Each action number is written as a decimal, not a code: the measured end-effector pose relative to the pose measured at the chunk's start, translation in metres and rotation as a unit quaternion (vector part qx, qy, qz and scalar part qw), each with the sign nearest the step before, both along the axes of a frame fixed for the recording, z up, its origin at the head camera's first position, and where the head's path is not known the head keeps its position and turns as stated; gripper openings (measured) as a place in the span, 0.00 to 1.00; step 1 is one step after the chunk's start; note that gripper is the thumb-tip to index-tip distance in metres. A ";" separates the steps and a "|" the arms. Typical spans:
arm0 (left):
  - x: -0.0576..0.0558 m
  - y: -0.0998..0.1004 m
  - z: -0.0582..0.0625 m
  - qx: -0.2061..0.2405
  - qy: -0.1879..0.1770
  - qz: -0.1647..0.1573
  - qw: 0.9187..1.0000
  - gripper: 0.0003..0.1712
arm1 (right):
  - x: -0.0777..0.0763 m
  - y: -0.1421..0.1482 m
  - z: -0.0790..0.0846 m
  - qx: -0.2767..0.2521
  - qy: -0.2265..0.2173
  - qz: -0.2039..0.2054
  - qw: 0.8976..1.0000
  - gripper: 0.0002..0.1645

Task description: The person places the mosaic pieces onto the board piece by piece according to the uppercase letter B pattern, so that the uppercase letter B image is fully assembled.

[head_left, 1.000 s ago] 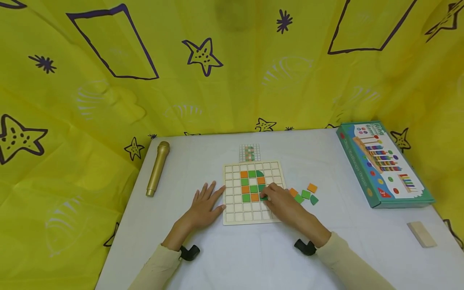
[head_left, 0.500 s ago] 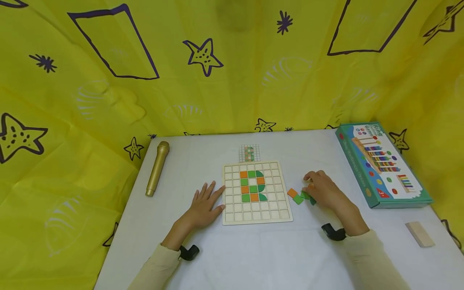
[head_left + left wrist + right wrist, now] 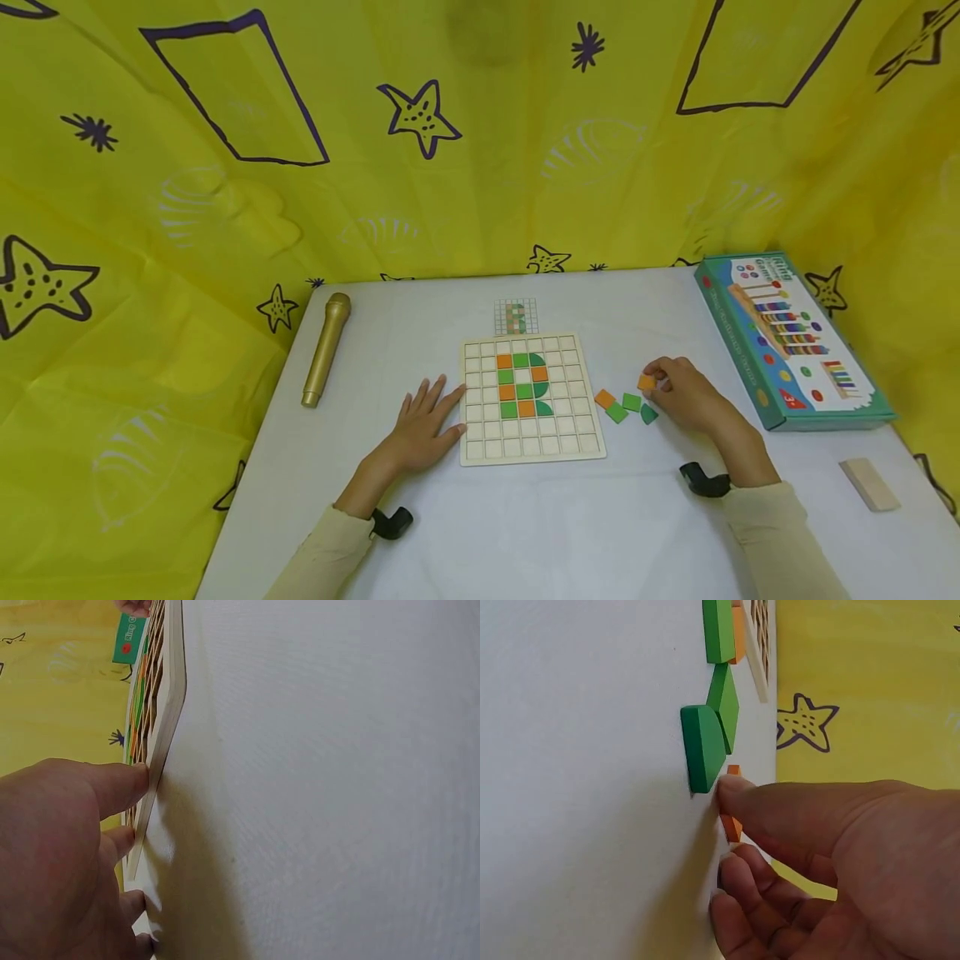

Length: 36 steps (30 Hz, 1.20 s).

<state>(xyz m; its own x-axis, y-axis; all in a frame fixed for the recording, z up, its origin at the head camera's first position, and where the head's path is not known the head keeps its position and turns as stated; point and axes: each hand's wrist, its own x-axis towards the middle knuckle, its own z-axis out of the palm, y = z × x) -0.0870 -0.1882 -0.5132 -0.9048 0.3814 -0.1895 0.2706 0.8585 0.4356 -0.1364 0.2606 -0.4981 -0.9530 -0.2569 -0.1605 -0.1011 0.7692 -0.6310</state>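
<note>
A wooden grid board (image 3: 528,446) lies on the white table, with orange, green and dark green tiles set in its middle squares. At its left edge my left hand (image 3: 420,429) lies with fingers spread; in the left wrist view, thumb and finger touch the board's rim (image 3: 176,682). To the right of the board, my right hand (image 3: 686,398) pinches an orange square tile (image 3: 646,382) between thumb and fingers, low over the table. Beside it lie a green square tile (image 3: 632,402), a dark green curved tile (image 3: 705,750), another green square (image 3: 617,412) and an orange square (image 3: 604,398).
A small pattern card (image 3: 516,317) lies just behind the board. A gold microphone (image 3: 326,350) is at the left, a green game box (image 3: 795,342) at the right, and a wooden block (image 3: 870,484) near the right edge. A yellow curtain (image 3: 480,200) hangs behind.
My right hand has moved right, from the board to the loose tiles, and now grips the orange square. A dark green curved tile shows on the board where it was. The left hand stays put.
</note>
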 end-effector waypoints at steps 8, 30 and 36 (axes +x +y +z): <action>0.001 0.000 0.001 0.004 0.008 0.001 1.000 0.37 | 0.000 0.001 -0.006 -0.003 0.026 -0.007 1.000 0.14; 0.000 -0.001 0.002 0.000 0.000 0.000 1.000 0.37 | -0.022 -0.029 -0.009 -0.017 0.022 0.013 1.000 0.14; 0.000 -0.002 0.000 -0.001 -0.006 0.003 1.000 0.38 | -0.022 -0.032 -0.009 -0.022 0.034 0.009 0.999 0.15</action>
